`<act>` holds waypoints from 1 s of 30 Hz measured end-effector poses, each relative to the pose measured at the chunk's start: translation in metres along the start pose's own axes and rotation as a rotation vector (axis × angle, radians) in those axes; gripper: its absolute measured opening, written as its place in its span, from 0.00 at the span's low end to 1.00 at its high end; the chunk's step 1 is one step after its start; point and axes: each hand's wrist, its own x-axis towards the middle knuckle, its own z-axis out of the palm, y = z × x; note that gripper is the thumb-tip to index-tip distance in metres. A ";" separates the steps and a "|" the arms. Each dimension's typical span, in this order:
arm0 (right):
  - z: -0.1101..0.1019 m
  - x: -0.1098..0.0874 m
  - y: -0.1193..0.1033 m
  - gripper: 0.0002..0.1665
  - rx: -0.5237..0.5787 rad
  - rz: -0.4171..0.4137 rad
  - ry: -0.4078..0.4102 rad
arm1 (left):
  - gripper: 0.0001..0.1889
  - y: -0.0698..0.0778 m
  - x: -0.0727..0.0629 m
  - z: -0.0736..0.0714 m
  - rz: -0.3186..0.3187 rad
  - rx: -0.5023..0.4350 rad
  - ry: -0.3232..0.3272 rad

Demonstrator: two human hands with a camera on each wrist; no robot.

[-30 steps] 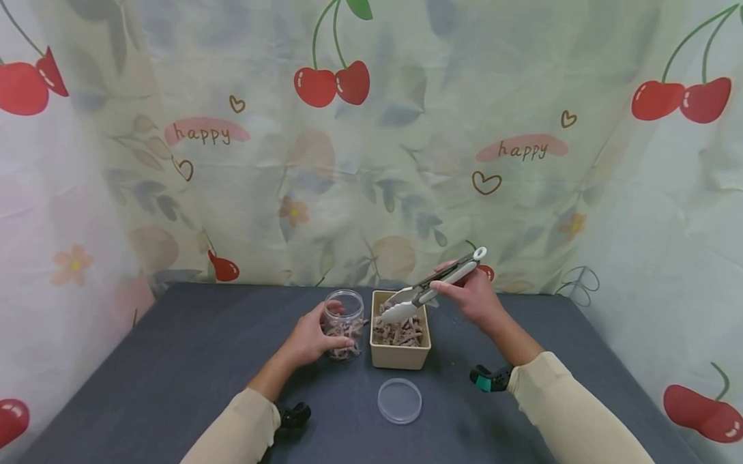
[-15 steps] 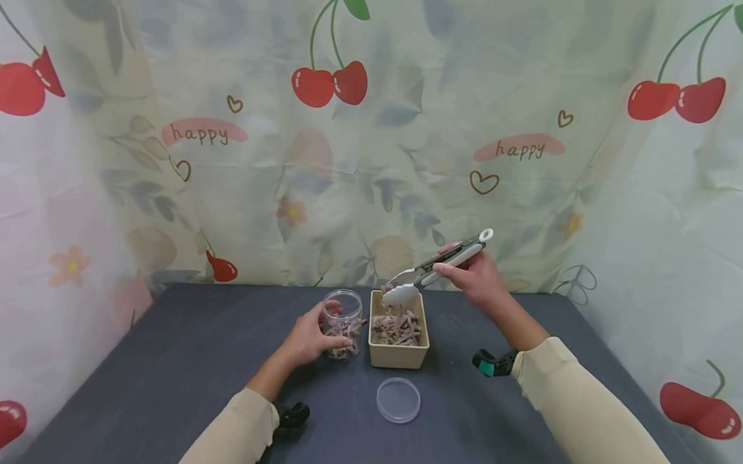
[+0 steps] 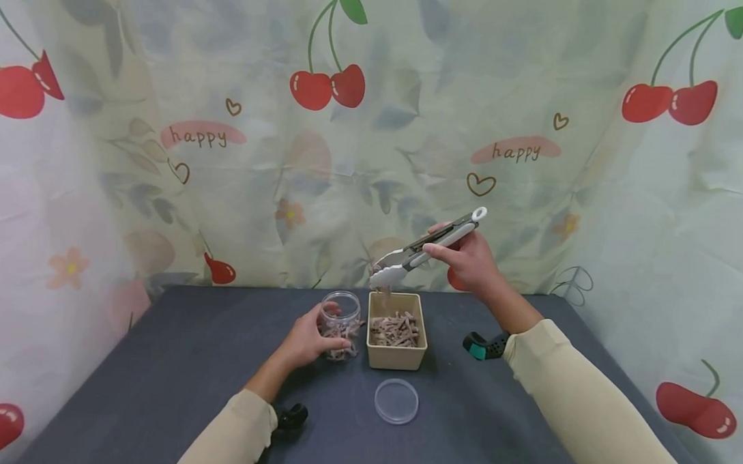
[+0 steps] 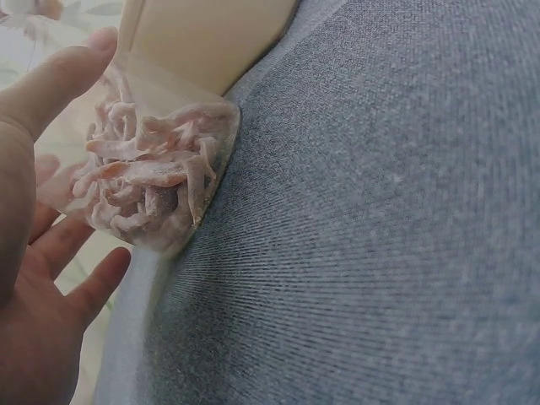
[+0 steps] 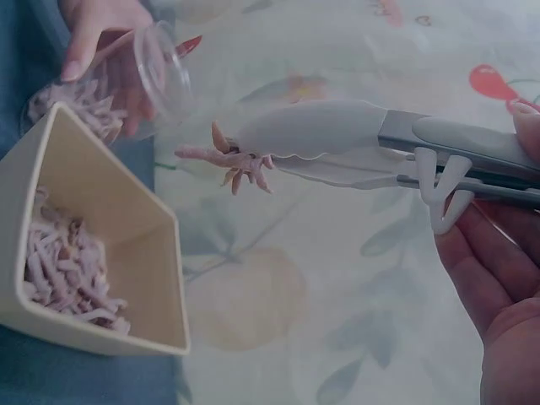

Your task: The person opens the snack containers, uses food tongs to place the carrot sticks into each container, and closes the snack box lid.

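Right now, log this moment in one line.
left hand: holds open jar, pale pieces inside | right hand: grips tongs, higher than bin | tongs: pale pieces pinched | bin: pale pieces inside | lid: flat on table

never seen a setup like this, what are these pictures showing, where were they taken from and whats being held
No machine here, just a person's bare left hand and right hand. The wide picture comes from a camera on the head, looking forward and down; the close ones come from a camera on each wrist. On the dark table are a clear jar and a beige box, both holding pale pinkish pieces, with a round clear lid nearer the person. The left hand holds the jar. The right hand holds tongs above the box's rim, and a small clump sticks out of their tips.
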 end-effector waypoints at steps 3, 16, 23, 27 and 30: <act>0.002 0.004 -0.006 0.17 0.023 -0.014 0.003 | 0.37 0.000 0.000 -0.001 0.000 -0.001 0.001; 0.026 0.013 -0.016 0.18 0.141 -0.066 0.013 | 0.37 -0.003 -0.002 0.000 -0.001 -0.021 0.004; 0.039 0.014 -0.016 0.17 0.101 -0.068 0.007 | 0.38 -0.003 -0.002 0.000 -0.012 -0.030 -0.008; 0.045 0.015 -0.014 0.17 0.094 -0.075 -0.005 | 0.37 -0.002 0.000 0.000 -0.005 -0.034 -0.003; 0.049 0.013 -0.014 0.16 0.097 -0.061 -0.014 | 0.38 -0.002 0.000 0.000 0.005 -0.039 -0.003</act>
